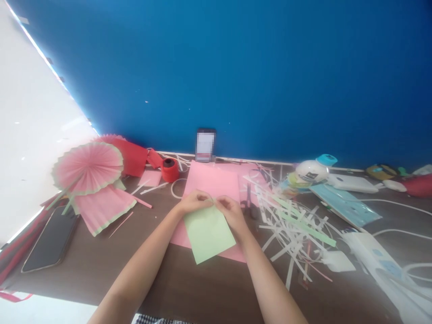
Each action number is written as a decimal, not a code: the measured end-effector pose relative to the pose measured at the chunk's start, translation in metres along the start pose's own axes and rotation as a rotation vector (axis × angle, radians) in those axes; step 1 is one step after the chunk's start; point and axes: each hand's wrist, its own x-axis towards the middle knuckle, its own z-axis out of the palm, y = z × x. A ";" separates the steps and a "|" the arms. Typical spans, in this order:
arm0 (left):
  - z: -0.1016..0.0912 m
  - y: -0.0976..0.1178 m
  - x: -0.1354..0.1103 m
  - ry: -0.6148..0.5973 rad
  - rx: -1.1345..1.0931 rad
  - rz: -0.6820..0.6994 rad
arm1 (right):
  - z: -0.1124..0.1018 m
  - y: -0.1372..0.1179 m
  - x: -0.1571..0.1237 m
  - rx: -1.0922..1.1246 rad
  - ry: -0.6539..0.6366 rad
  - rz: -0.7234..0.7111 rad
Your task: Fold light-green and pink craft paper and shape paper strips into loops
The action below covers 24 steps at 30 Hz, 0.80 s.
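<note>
A light green square sheet of paper (209, 234) is held up by its far corner, tilted over the pink sheets. My left hand (196, 200) pinches that corner from the left, with fingers closed on it. From the right, my right hand (231, 211) grips the same area, its fingertips close to those of the left. Underneath lies a pink sheet of paper (212, 180), partly covered by the green one and my hands. Just right of my right hand rests a pair of dark scissors (249, 208) on the table.
Pleated pink paper fans (88, 168) and a dark phone (50, 239) lie left. A red ribbon roll (169, 170) sits behind. A second phone (205, 145) leans on the blue wall. Right are tangled paper strips (293, 225), a white bottle (312, 173) and a power strip (381, 261).
</note>
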 end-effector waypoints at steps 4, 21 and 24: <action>0.000 0.001 -0.001 -0.002 -0.026 0.007 | 0.000 0.001 -0.001 -0.013 0.001 -0.018; -0.001 0.000 -0.002 -0.006 0.022 -0.086 | -0.001 -0.006 0.000 -0.104 0.014 -0.015; -0.002 -0.001 -0.003 0.002 0.056 -0.111 | -0.002 -0.003 0.001 -0.062 0.015 0.007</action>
